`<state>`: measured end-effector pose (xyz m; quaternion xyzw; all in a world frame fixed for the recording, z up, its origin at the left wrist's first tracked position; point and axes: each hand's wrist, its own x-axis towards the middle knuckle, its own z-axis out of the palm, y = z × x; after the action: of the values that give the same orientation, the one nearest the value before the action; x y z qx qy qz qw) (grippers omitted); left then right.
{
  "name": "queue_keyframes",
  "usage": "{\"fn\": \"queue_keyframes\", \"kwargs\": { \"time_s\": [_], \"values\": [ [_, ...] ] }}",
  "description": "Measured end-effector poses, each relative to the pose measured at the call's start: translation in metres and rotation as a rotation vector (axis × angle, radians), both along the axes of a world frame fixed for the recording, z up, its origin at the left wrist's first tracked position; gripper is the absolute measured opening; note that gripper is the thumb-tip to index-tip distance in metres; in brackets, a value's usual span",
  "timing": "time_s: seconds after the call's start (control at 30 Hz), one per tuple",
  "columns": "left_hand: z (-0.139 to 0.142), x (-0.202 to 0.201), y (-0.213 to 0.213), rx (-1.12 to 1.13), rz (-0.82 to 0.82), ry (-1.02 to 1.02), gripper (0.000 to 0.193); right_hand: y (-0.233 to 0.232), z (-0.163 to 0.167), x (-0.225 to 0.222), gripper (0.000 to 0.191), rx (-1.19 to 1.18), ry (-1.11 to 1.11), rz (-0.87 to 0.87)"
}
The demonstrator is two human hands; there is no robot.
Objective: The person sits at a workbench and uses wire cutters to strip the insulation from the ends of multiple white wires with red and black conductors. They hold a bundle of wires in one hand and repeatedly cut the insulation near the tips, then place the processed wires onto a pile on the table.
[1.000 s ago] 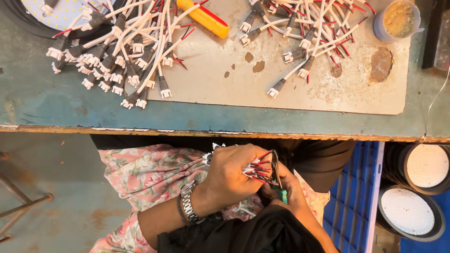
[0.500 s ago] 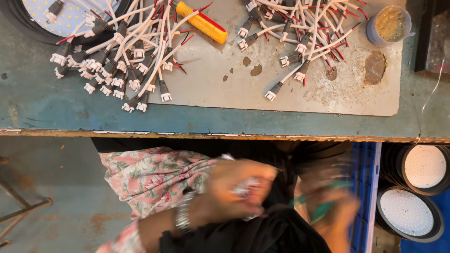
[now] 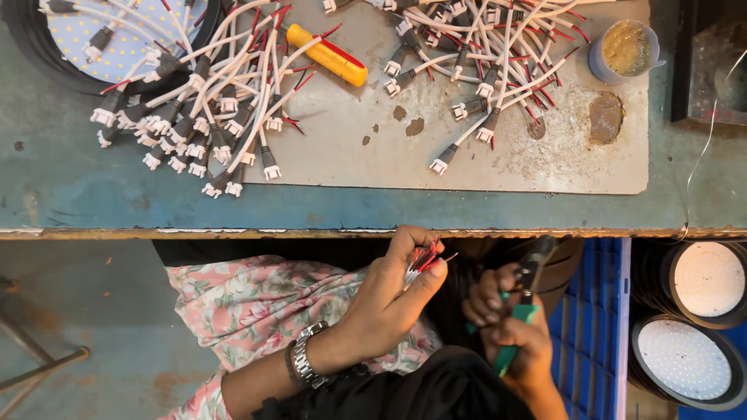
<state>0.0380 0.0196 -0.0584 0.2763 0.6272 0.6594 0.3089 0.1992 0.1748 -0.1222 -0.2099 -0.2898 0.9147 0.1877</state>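
a: red and white wire ends (image 3: 424,259), a small bundle, pinched in the left hand (image 3: 385,299). fingers closed around it, tips sticking out past the thumb. sits below the near edge of the surface (image 3: 93,206), over the lap.

b: right hand?

a: right hand (image 3: 510,327) wrapped shut on green-handled pliers (image 3: 523,299), dark jaws pointing up and away. tool is just right of the bundle, not touching the wires as far as i can see.

b: progress?

a: judging from the layout only. two heaps on the surface: left wire pile (image 3: 206,117) with white plugs and dark sleeves, spilling off the grey mat (image 3: 358,167) toward the round led board (image 3: 128,39). right wire pile (image 3: 482,58) at the far side of the mat, same kind of leads. can't tell which heap is finished and which is waiting; they look alike from here.

b: so mid-batch?

a: my read, yes. one handful in work, plenty on the surface. can't say if the ends in hand are cut or stripped, too small.

b: anything else around?

a: yellow-handled screwdriver (image 3: 327,54) between the heaps, untouched. small pot of yellowish paste (image 3: 625,48) far right on the mat. round white lamp discs (image 3: 704,280) stacked low on the right beside a blue crate (image 3: 595,334).
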Motion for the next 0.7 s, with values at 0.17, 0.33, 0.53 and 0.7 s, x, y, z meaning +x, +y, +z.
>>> {"fn": "queue_keyframes", "kwargs": {
  "time_s": [0.17, 0.33, 0.53, 0.7],
  "values": [
    [0.000, -0.004, 0.000, -0.131, -0.054, -0.036, 0.027, -0.007, -0.009, -0.002, 0.062, 0.082, -0.071, 0.163],
    [-0.001, -0.007, 0.002, -0.142, -0.056, -0.138, 0.025, -0.009, -0.004, 0.007, 0.058, 0.265, -0.053, 0.315],
    [-0.003, -0.009, 0.004, -0.003, 0.004, -0.093, 0.021, -0.014, 0.007, -0.001, 0.055, 0.358, -0.074, 0.435],
    [-0.003, -0.007, 0.003, -0.004, -0.032, -0.327, 0.012, -0.011, 0.004, -0.001, 0.061, 0.358, -0.092, 0.432]
  ]
}}
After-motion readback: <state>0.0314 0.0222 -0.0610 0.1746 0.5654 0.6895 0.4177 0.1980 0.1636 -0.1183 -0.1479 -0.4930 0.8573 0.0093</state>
